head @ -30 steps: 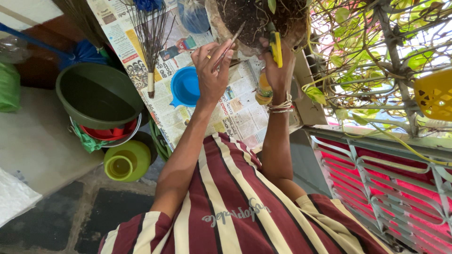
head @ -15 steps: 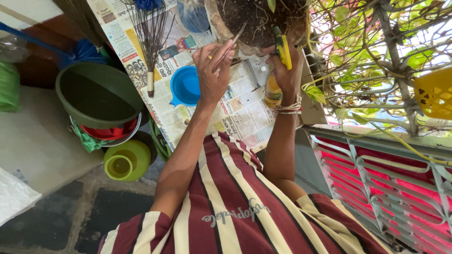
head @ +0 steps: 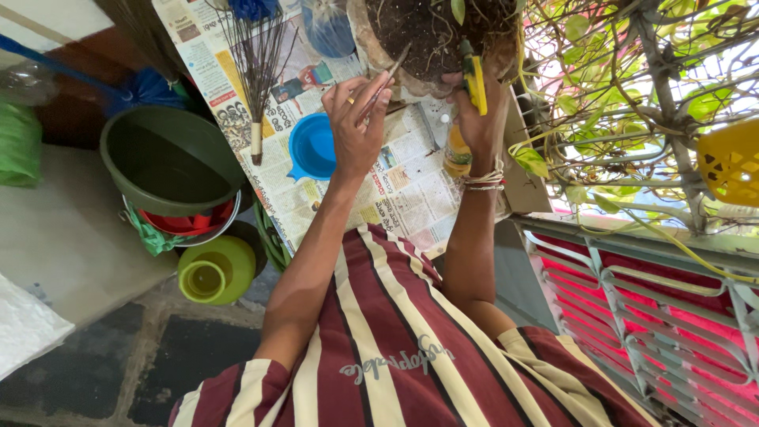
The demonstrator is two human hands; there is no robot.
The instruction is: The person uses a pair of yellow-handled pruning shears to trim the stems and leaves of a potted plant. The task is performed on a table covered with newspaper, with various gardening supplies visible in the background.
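Note:
My left hand (head: 353, 120) grips a thin stick (head: 387, 75) whose tip pokes toward the soil of a plant pot (head: 427, 35) at the top. To its right, my right hand (head: 478, 119) holds a spray bottle (head: 468, 111) with a yellow trigger head and orange liquid, its nozzle pointing at the same pot. Both hands hover over spread newspaper (head: 395, 182). A small blue bowl (head: 311, 147) lies on the paper just left of my left hand.
A green basin (head: 168, 158) rests on a red one at the left, with a lime-green pot (head: 215, 270) below it. A twig broom (head: 254, 71) lies on the newspaper. Leafy vines (head: 624, 95) climb the window grille on the right, beside a yellow basket (head: 731, 158).
My right hand has shifted the spray bottle right and up toward the pot. The left hand with the stick has stayed nearly still.

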